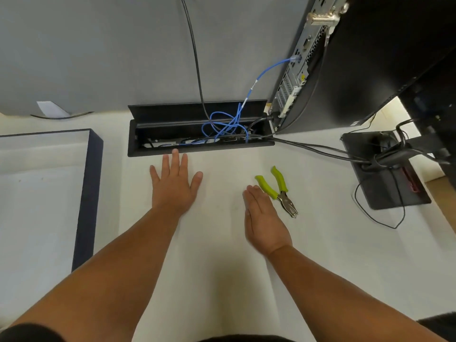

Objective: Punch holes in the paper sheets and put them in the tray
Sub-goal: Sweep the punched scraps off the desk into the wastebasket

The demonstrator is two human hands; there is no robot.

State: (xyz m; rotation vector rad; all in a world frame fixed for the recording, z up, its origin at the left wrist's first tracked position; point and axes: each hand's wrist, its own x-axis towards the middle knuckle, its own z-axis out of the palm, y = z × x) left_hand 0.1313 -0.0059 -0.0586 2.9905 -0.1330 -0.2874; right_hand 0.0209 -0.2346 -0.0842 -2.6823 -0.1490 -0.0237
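Observation:
White paper sheets [217,243] lie flat on the desk in front of me. My left hand [172,186] rests palm down on the paper with its fingers spread, holding nothing. My right hand [265,219] hovers edge-on over the sheet's right part, fingers straight and together, empty. Just right of its fingertips lies a hole punch [278,190] with green handles, its metal jaws pointing toward me. The dark-rimmed tray [90,193] stands at the left, with white paper inside it.
An open cable box [197,141] with blue and black cables sits just beyond my left fingertips. A computer tower [303,65] stands at the back right. A monitor base [385,174] with cables is at the right. A grey partition [98,45] closes the back.

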